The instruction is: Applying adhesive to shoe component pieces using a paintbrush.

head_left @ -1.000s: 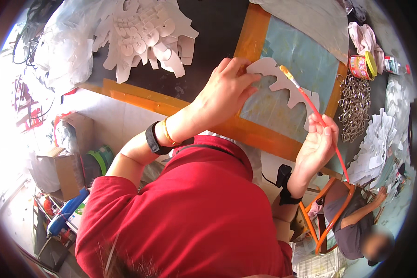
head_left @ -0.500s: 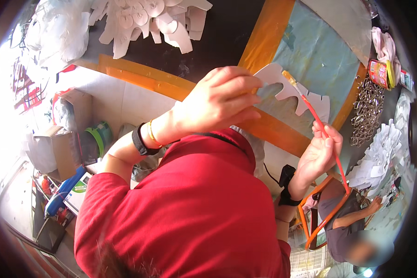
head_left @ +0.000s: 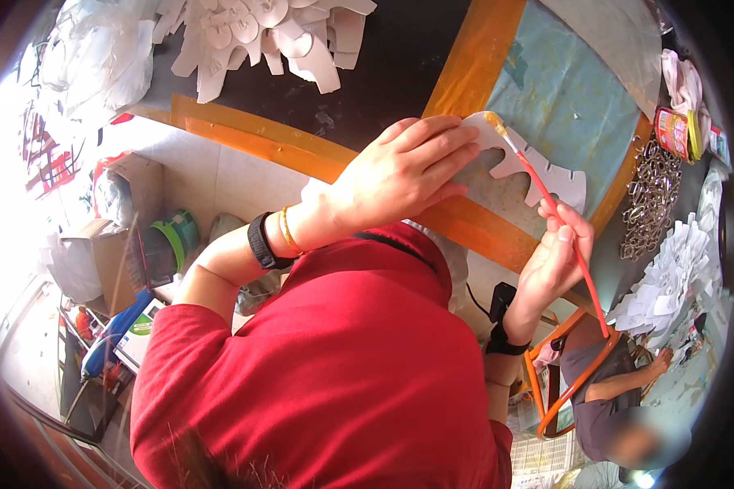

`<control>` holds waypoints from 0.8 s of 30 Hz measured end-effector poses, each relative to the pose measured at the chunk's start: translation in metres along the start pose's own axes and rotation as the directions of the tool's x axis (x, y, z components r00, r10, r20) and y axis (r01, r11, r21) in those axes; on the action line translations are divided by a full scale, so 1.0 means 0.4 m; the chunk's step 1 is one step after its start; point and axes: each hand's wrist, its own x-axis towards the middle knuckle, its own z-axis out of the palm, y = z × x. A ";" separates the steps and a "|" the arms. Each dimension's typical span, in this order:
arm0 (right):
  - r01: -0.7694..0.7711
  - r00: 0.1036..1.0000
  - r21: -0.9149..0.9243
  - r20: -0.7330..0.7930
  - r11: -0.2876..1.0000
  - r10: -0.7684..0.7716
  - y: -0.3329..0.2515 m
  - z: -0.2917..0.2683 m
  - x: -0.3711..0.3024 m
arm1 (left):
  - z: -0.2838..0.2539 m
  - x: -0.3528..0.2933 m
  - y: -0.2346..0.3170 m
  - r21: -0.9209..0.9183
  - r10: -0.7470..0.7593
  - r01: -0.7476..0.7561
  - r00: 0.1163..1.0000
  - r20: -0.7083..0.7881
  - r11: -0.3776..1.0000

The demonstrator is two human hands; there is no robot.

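Observation:
A red-handled paintbrush [head_left: 533, 174] is held in my right hand [head_left: 556, 254], fingers closed round the handle. Its yellowish, coated bristles touch the upper left part of a white cut-out piece [head_left: 564, 181] with notches and a curved edge. That piece lies on a bluish sheet [head_left: 583, 106] edged with orange-brown tape on the table. My left hand [head_left: 412, 167] rests over the piece's left end, fingers stretched out flat and the thumb a little apart. The fingers hide that end.
Many white cut-outs [head_left: 302, 49] overlap at the back left. To the right are metal rings or clasps [head_left: 651, 196], a red-and-yellow container [head_left: 672, 134] and a heap of white pieces [head_left: 669, 273]. An orange-framed chair [head_left: 583, 391] and another person [head_left: 612, 383] are at lower right.
My left hand has moved right, its fingers flattening over the piece. My right hand has shifted slightly left, and the brush tip has come up and left onto the piece's edge.

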 end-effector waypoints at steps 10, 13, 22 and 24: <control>0.021 1.000 -0.077 0.006 0.997 -0.021 -0.007 -0.008 0.006 | 0.001 0.000 0.000 -0.002 -0.016 0.016 1.000 -0.005 1.000; 0.051 0.998 -0.072 -0.021 0.996 -0.053 -0.008 -0.015 0.009 | 0.002 0.000 -0.002 -0.002 -0.007 0.007 1.000 -0.015 1.000; 0.093 0.995 -0.083 -0.037 0.992 -0.096 -0.006 -0.009 0.017 | 0.001 0.001 -0.001 -0.009 -0.007 0.006 1.000 -0.010 1.000; 0.074 0.996 -0.070 -0.036 0.995 -0.077 -0.008 0.004 0.016 | 0.003 0.000 0.000 -0.005 -0.011 0.011 1.000 -0.011 1.000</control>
